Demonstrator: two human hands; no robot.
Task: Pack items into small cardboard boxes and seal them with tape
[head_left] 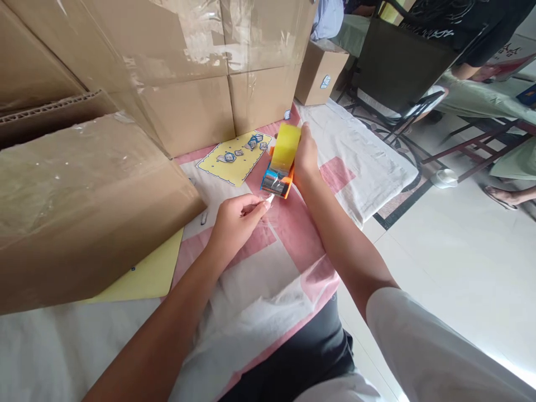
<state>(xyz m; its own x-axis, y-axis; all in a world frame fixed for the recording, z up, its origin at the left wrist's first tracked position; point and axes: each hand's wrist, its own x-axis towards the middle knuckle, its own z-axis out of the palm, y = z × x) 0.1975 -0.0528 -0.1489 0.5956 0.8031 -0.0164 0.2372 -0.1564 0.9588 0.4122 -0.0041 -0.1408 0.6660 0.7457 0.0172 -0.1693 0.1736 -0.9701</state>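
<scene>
Tablecloth (255,282): pink and white, creased, spread beneath the work.
Large carton (96,223): brown and taped, at far left, partly over a yellow sheet (157,271).
Yellow card (226,167): flat beyond the left hand, with small blue-and-white cutouts on it.
Left hand (238,220): thumb and fingers pinched together on a whitish strip (270,198) just below the dispenser.
Strip's handling: probably thin, limp and clingy; a fingertip pinch at its end would suit it best.
Tape dispenser (278,181): between the person's hands, its orange frame bearing a yellow roll (286,146).
Dispenser's handling: likely light, with a stiff frame; the roll looks smooth and might slip.
Where to hold: the frame's side seems safest, clear of any cutting edge.
Right hand (307,153): closed around the dispenser's right side, its fingers mostly hidden.
Small carton (316,72): upright on the cloth, beyond the right hand.
Dark chair (402,67): farther right, near another person.
</scene>
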